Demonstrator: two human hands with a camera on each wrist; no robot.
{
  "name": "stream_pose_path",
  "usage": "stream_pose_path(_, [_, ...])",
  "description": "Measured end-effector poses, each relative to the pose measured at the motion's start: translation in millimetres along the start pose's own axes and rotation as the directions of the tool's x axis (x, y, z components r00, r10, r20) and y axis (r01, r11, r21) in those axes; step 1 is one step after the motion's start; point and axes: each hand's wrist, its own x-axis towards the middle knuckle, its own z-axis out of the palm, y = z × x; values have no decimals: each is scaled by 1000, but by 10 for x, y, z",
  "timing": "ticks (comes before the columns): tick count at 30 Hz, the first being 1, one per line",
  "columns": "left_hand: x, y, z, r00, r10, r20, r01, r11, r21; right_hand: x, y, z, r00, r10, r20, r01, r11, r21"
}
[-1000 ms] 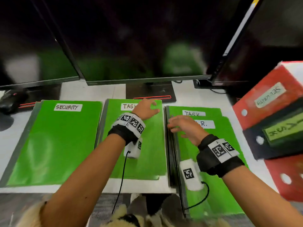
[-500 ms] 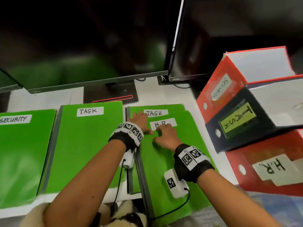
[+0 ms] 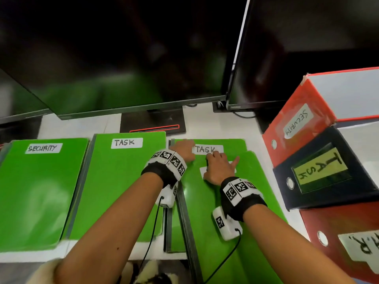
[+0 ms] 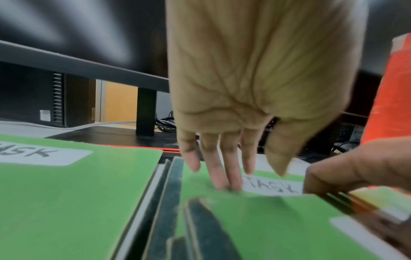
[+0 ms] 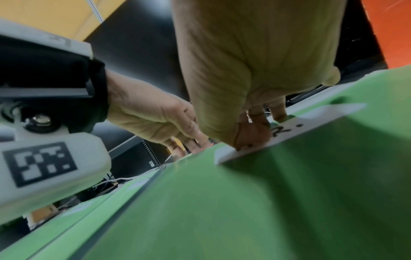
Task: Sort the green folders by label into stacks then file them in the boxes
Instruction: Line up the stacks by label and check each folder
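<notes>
The right-hand stack has an H.R. folder [image 3: 225, 212] on top, shifted toward me off a TASK folder [image 3: 231, 144]. My right hand [image 3: 219, 162] covers the H.R. label and grips that folder's far edge, thumb on the label [image 5: 311, 121], fingers over the edge. My left hand [image 3: 184, 147] lies beside it with straight fingers [image 4: 224, 181] touching the lower TASK folder just left of its label [image 4: 271, 188]. A second TASK folder [image 3: 123, 181] lies in the middle and a SECURITY folder [image 3: 41, 191] on the left.
Three file boxes lie stacked at the right: red SECURITY box [image 3: 297, 124], black TASK box [image 3: 320, 171], red H.R. box [image 3: 348, 242]. Monitors [image 3: 123, 58] with a stand [image 3: 151, 121] stand close behind the folders. Dark folder spines [image 4: 169, 202] show between the stacks.
My left hand left the middle TASK folder and came to the right stack. My right hand moved up over the H.R. label to the folder's far edge. The view has swung right.
</notes>
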Motion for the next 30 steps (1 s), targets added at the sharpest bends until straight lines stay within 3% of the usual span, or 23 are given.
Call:
stream_pose_path(2, [84, -61, 17, 992, -47, -118, 52, 998, 46, 22, 11, 12, 1000, -1, 2, 1, 1000, -6])
stream_pose_path(6, [219, -209, 71, 989, -102, -107, 112, 990, 89, 28, 39, 32, 1000, 10, 0, -10, 1000, 30])
stream_pose_path(12, [244, -210, -113, 980, -12, -198, 22, 999, 47, -28, 79, 148, 1000, 7, -22, -4, 986, 168])
stream_pose_path(16, [265, -211, -331, 993, 21, -120, -28, 998, -59, -47, 55, 166, 999, 5, -38, 3, 978, 209])
stream_pose_path(20, [224, -228, -487, 995, 80, -53, -82, 996, -41, -76, 35, 113, 995, 14, -103, 14, 964, 266])
stream_pose_path(26, [41, -140, -715, 941, 200, -273, -220, 975, -45, -117, 20, -14, 957, -1, -290, 69, 972, 225])
stream_pose_path(30, [-158, -148, -1080, 853, 267, -448, -307, 952, -17, -152, 31, -14, 949, -7, -316, 74, 977, 199])
